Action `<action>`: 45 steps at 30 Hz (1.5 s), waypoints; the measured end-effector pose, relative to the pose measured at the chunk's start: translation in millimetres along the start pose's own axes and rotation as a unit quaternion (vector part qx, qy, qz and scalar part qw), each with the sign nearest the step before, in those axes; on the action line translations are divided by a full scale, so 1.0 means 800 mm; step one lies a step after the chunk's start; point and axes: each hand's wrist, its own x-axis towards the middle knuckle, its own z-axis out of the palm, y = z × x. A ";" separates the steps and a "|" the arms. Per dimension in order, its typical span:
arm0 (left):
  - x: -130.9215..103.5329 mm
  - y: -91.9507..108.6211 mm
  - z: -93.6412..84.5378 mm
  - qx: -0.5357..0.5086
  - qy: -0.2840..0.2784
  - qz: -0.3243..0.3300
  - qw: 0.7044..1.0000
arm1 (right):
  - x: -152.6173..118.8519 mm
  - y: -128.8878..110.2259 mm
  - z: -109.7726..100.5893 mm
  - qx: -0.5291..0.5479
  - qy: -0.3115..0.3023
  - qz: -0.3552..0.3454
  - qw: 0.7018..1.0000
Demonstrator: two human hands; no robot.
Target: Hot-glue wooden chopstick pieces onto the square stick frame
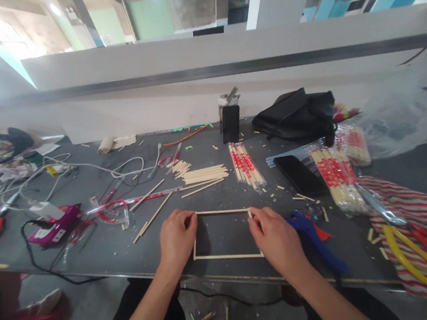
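A rectangular frame of thin wooden sticks lies at the front edge of the dark table. My left hand pinches its far left corner between thumb and fingers. At the far right corner, my right hand grips the frame in the same way and hides part of its right side. Just beyond the frame is a row of loose wooden sticks, with a pile of short cut pieces beside it. A blue-handled tool, perhaps a glue gun, rests right of my right hand.
Packs of wrapped chopsticks and a black phone lie beyond my right hand. Yellow-and-red-handled cutters rest on striped cloth at right. A purple power strip with cables is at left. A low wall bounds the back.
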 end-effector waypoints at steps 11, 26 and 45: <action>-0.001 -0.002 0.001 -0.017 0.007 0.003 1.000 | 0.000 0.000 0.000 0.004 -0.002 0.000 1.000; -0.001 -0.004 0.001 -0.023 0.016 0.012 1.000 | -0.001 0.005 0.005 0.034 0.008 -0.004 0.999; -0.003 -0.007 0.003 -0.041 0.018 0.021 0.999 | -0.003 0.005 0.004 0.052 0.004 -0.008 0.999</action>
